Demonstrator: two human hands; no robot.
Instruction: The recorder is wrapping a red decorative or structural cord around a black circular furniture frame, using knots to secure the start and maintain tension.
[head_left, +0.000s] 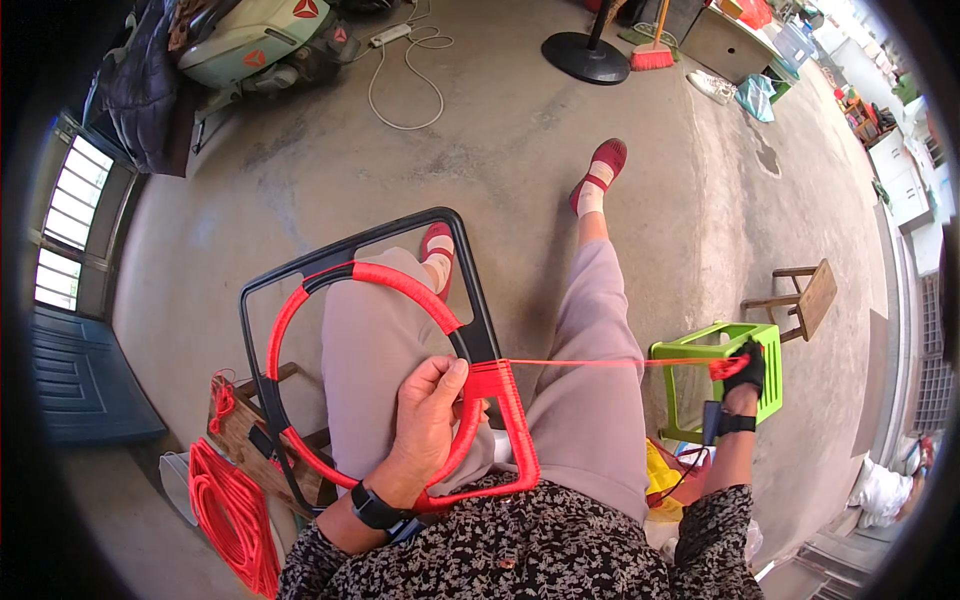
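My bare left hand (424, 425) is closed on the inner ring of a black frame (345, 239), thumb and fingers pinching it beside the wrapped joint. The frame rests across my lap, a rounded rectangle with a ring inside it. Red cord is coiled tightly over much of the ring and the frame's near right side, while the far and left bars are bare black. From the joint a red cord (590, 362) runs taut to the right. Out at arm's length, my right hand (745, 368), in a black glove, grips the cord's bunched end.
Left of me, a coil of red cord (232, 515) lies by a wooden stool (240, 440). To the right stand a green plastic stool (700, 350) and a small wooden stool (815, 300). A scooter (255, 45), a white cable (375, 90) and a broom (652, 57) are farther off.
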